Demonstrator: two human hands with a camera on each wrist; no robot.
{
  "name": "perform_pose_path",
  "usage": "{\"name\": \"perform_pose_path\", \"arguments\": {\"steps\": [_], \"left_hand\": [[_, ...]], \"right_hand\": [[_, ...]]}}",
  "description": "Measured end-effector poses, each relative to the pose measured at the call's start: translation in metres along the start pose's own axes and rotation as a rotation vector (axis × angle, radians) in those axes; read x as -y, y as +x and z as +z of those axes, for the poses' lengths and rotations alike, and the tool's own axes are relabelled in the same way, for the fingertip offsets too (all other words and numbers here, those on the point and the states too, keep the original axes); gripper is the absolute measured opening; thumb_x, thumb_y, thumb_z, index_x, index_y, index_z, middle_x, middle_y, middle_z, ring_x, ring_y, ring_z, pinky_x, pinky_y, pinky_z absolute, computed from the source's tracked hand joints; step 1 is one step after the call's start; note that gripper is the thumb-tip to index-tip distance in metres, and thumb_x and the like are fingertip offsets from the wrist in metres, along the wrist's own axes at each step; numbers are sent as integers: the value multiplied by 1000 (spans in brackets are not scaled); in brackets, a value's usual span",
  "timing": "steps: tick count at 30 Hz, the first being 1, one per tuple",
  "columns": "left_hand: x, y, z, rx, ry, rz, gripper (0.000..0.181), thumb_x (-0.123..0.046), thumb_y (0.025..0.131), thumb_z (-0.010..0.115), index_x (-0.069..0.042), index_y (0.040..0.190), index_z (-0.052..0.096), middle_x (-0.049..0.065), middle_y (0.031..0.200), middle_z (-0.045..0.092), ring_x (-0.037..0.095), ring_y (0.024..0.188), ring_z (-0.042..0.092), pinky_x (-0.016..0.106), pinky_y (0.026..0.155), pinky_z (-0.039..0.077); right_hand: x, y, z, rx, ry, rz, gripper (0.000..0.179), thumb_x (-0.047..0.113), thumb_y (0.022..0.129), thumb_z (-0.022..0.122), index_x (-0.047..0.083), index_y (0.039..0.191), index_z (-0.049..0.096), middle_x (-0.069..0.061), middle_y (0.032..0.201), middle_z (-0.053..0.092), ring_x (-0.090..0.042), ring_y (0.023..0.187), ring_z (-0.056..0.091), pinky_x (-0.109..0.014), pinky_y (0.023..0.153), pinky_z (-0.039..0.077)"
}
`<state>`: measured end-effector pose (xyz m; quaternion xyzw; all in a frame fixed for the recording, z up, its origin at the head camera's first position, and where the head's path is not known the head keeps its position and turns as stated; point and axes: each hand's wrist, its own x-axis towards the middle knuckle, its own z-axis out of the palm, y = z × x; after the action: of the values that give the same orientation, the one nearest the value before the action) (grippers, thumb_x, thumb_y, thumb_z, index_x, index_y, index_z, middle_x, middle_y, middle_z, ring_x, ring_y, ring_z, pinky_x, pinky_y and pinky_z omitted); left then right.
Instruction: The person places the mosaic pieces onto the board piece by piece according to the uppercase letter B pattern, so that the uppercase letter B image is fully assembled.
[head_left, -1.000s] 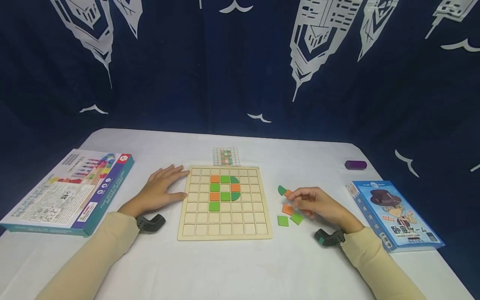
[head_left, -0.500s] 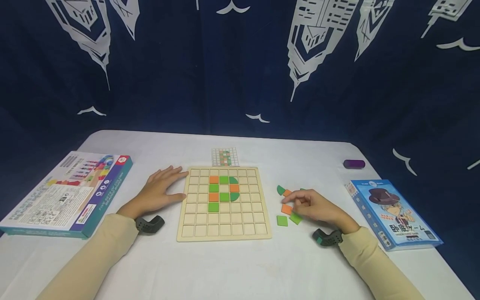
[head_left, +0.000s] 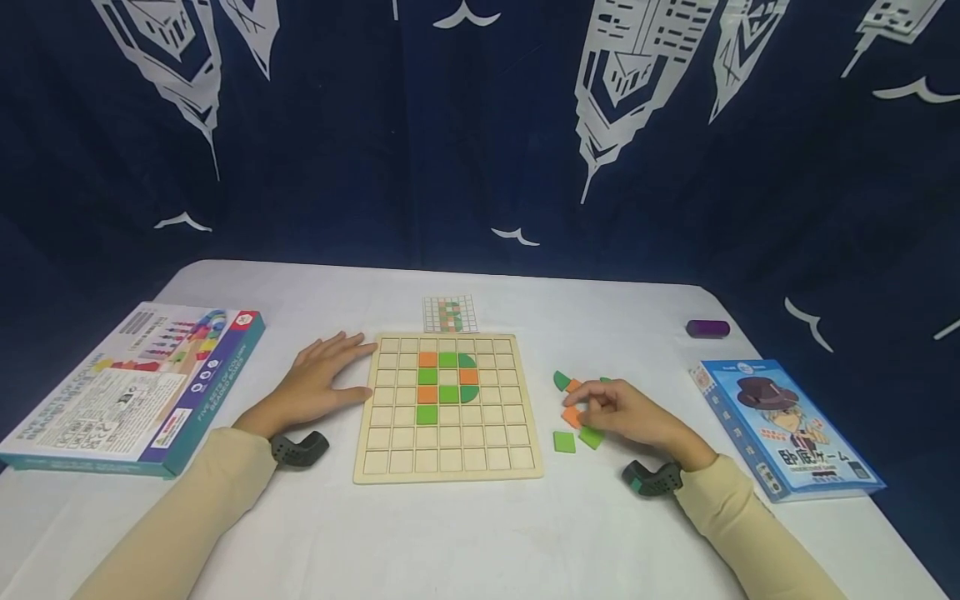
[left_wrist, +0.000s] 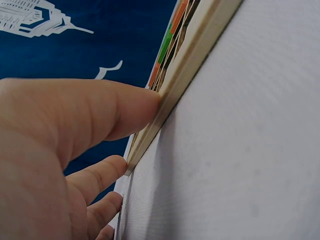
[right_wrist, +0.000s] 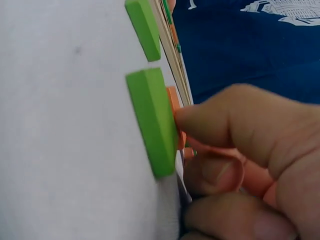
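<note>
Navy curtain (head_left: 480, 167), pale skyline print, behind a white tablecloth (head_left: 450, 542). From where I stand: left hand (head_left: 321, 387) has fingers extended, thumb and fingertips at the left edge of the gridded board (head_left: 450, 478). Right hand (head_left: 633, 412) is right of the board, fingers bent, thumb against an orange tile (head_left: 572, 417) at the cloth; cannot tell whether the index finger completes a pinch.

Possible faults: tile is low, offering little edge, so the thumb could skid it into the green tile (head_left: 591, 437) just beside. Bent fingers could brush the green quarter-round (head_left: 562, 381) beyond. A push by the left hand might shift the board, jogging its coloured pieces.

Materials: board pale, wood-like, square cells, rounded corners; loose tiles smooth, thick, straight-sided; cloth matte, fine-textured.
</note>
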<state>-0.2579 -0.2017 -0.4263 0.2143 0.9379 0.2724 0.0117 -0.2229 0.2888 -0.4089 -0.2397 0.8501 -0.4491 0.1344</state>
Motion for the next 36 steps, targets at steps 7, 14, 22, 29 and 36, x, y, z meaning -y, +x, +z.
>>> {"name": "perform_pose_path", "arguments": {"steps": [7, 14, 22, 29, 36], "left_hand": [[1, -1, 0, -2, 4, -5, 74, -37, 97, 73, -10, 162, 49, 21, 174, 34, 46, 164, 17, 67, 130, 5], [0, -2, -1, -5, -4, -5, 74, -39, 98, 73, -10, 162, 50, 22, 173, 35, 47, 163, 18, 68, 130, 6], [-3, -2, -1, -4, -7, 1, 73, -36, 98, 73, -9, 162, 51, 21, 173, 35, 46, 163, 18, 67, 130, 6], [-4, -1, -2, -4, -4, -5, 74, -37, 98, 73, -9, 162, 50, 21, 173, 35, 46, 163, 19, 67, 131, 6], [-3, -2, -1, -5, -3, -5, 74, -37, 97, 73, -9, 162, 50, 21, 173, 35, 46, 163, 19, 67, 131, 6]], "right_hand": [[1, 3, 5, -103, -28, 57, 24, 0, 97, 70, -7, 119, 72, 6, 67, 46, -6, 62, 41, -22, 63, 36], [3, 4, 3, -90, -41, 92, 34, -8, 88, 64, -9, 122, 70, 3, 69, 48, -7, 64, 44, -22, 69, 40], [0, 2, 3, -135, -54, 125, 31, -4, 89, 76, -8, 120, 71, 0, 75, 52, -9, 67, 47, -22, 64, 40], [-1, 1, 3, -149, -29, 132, 27, 2, 93, 78, -9, 116, 71, 0, 75, 52, -6, 59, 43, -19, 55, 35], [6, 2, 2, -122, 27, 104, 25, -2, 96, 74, -13, 117, 67, -4, 82, 58, -3, 51, 40, -17, 46, 33]]}}
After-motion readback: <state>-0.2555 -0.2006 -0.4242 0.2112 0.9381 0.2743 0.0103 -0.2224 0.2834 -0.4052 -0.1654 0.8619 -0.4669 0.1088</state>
